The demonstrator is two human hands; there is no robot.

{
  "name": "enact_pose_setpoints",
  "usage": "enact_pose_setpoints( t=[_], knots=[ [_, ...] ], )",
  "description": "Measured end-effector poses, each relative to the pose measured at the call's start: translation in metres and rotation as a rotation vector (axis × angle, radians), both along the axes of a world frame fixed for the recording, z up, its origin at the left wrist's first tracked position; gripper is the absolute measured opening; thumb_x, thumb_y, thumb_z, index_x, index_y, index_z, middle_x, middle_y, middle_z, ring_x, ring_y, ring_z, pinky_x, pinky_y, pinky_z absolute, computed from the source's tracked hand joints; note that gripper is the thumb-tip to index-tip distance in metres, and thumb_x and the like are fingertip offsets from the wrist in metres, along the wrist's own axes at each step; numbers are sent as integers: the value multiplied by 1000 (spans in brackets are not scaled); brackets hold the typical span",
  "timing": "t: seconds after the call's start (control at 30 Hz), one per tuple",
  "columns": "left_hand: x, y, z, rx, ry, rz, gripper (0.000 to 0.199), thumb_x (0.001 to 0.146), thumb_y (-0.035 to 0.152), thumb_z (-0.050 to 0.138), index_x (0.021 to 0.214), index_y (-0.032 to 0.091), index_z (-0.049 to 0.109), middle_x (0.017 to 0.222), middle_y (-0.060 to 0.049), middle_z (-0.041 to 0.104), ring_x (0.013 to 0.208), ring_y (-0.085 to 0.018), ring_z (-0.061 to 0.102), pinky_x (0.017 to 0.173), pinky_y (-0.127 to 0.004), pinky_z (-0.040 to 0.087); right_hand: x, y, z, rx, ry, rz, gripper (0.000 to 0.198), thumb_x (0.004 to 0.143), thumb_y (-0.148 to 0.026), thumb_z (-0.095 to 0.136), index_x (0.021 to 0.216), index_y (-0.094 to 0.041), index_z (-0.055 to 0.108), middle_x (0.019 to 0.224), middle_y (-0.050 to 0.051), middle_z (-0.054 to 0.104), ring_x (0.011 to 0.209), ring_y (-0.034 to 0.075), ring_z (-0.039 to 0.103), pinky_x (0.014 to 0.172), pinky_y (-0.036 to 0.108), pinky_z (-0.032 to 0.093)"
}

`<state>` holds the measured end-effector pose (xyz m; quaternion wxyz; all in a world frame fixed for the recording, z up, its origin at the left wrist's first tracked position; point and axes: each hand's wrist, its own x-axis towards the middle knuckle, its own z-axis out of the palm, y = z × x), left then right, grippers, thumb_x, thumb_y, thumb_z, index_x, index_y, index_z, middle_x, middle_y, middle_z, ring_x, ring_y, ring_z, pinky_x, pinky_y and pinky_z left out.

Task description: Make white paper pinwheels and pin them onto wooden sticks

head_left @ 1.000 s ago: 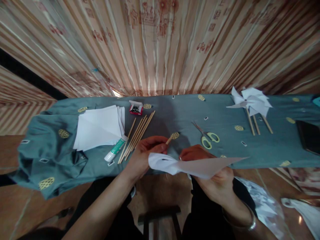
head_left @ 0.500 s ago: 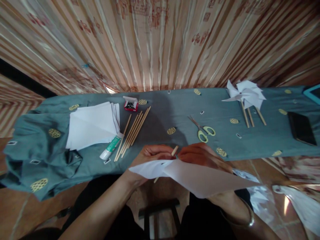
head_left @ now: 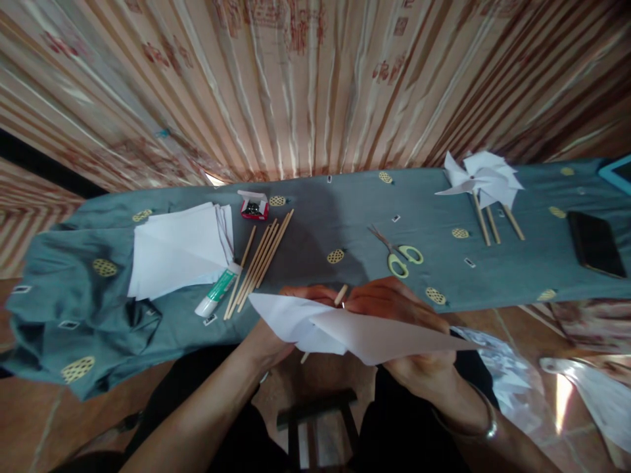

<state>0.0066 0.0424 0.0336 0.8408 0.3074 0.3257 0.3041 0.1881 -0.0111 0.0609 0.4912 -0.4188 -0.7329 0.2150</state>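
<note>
Over my lap, just off the near edge of the table, is a white paper pinwheel [head_left: 340,332] with a wooden stick [head_left: 341,295] behind it. My left hand [head_left: 315,293] is closed around the stick, its fingers partly covered by the paper. Close against the upper part of the stick, my right hand [head_left: 394,299] has its fingers pressed together. A small shiny glint shows at its fingertips, too small to name, and the pinwheel blades hide much of this hand.
To the left lie a stack of white paper [head_left: 177,249], a glue stick [head_left: 218,289], several wooden sticks [head_left: 266,259] and a small red box of pins [head_left: 254,207]. Scissors [head_left: 396,253] lie mid-table. Finished pinwheels [head_left: 493,177] and a dark phone [head_left: 595,243] are at right.
The pinwheel has tilted, its left blade rising and its right blade shifting left. My right-hand fingers have bunched more tightly by the stick. My left hand still grips it.
</note>
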Motion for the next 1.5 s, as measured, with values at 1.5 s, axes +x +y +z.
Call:
enact_pose_setpoints(
  t=[1.5],
  knots=[
    [2, -2, 6, -43, -49, 56, 23, 56, 28, 88, 70, 14, 77, 74, -6, 70, 67, -15, 62, 63, -21, 49, -4, -1, 0, -6, -66, 17, 28, 88, -14, 61, 115, -20, 62, 99, 6, 73, 94, 21, 66, 80, 39, 57]
  ],
)
